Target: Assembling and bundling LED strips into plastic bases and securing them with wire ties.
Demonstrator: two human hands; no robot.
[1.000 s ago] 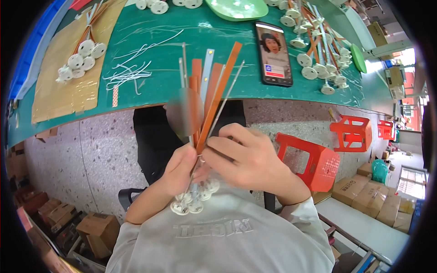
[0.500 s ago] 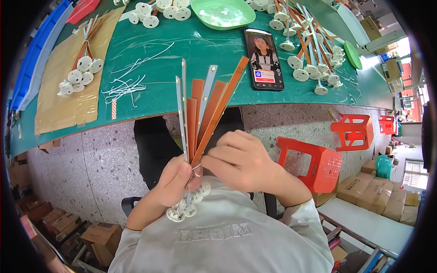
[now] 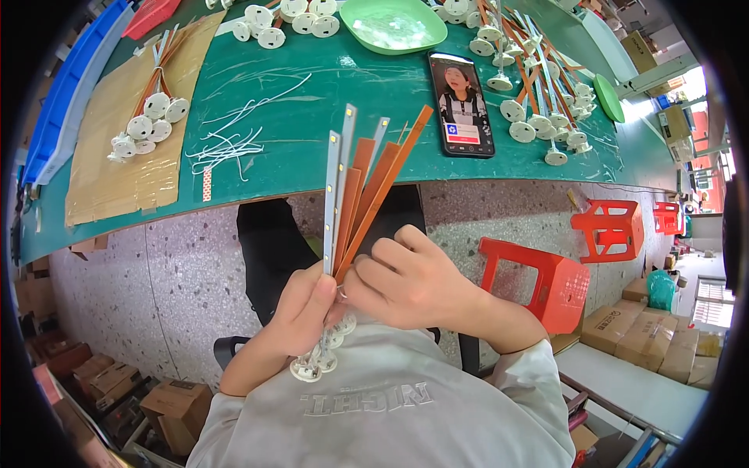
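two hands meet over the person's lap, just off the near edge of the green counter (image 3: pixel 374 87). the left hand (image 3: pixel 306 310) grasps a bundle of strips (image 3: pixel 365 191) around its narrow middle, thumb pressed on the front; the strips fan out toward the far side, some pale with small yellow squares, some orange-brown, and white discs (image 3: pixel 316 363) cluster at the near end. the right hand (image 3: pixel 406 277) is curled, its fingertips apparently pinching a thin white tie (image 3: pixel 341 293) at that middle; the exact hold is hidden.

the strips look slim and splay widely, so a slack left thumb could let one slide out or sit askew. a loose turn of the tie might slip toward the discs, while a hard pull could bend or scrape a strip.

at the far side of the counter, a green bowl (image 3: pixel 390 50) holds small whitish pieces, too blurred to identify. a blue tray (image 3: pixel 58 117) stands far left, beside a red tray (image 3: pixel 148 15); i cannot tell what either contains. a cardboard box (image 3: pixel 178 405) at near left and the cartons (image 3: pixel 636 331) on the right do not show their contents.
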